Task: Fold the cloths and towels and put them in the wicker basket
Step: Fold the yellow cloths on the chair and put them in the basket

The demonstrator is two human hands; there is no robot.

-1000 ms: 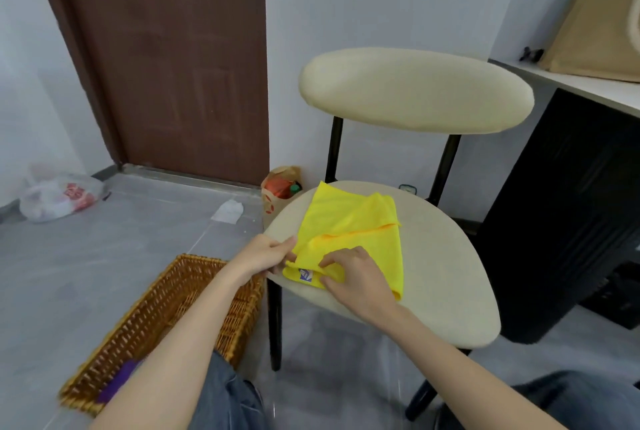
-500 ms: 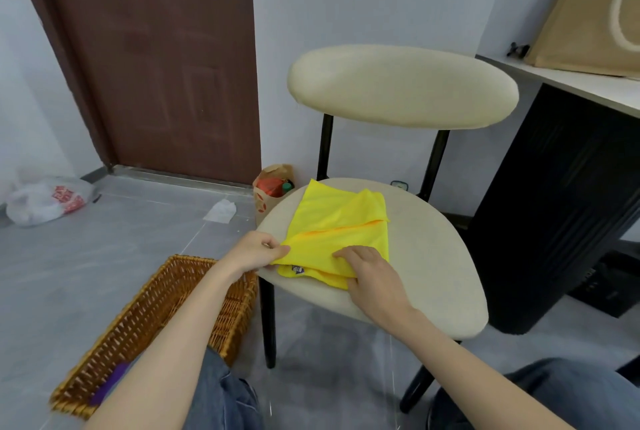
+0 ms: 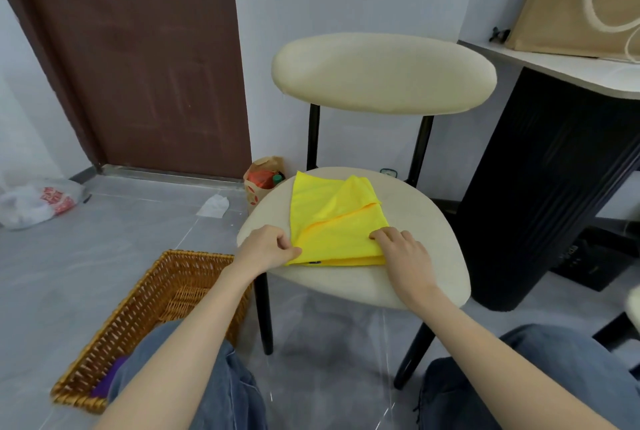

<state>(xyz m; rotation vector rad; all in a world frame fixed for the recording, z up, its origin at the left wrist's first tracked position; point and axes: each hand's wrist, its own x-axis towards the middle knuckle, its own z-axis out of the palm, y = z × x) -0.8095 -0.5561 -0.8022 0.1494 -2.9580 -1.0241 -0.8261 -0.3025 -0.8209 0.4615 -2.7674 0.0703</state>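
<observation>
Two pinches on yellow cloth (image 3: 336, 218), left grip (image 3: 266, 249) and right grip (image 3: 401, 253); purple cloth (image 3: 107, 381) half behind knee (image 3: 180, 360).

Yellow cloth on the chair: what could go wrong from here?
The yellow cloth has a skewed upper layer, so the fold may end uneven. The left hand and right hand pinch its near edge close to the rim of the chair seat; a tug could slide it off. The wicker basket sits on the floor; the fold might open when carried.
</observation>
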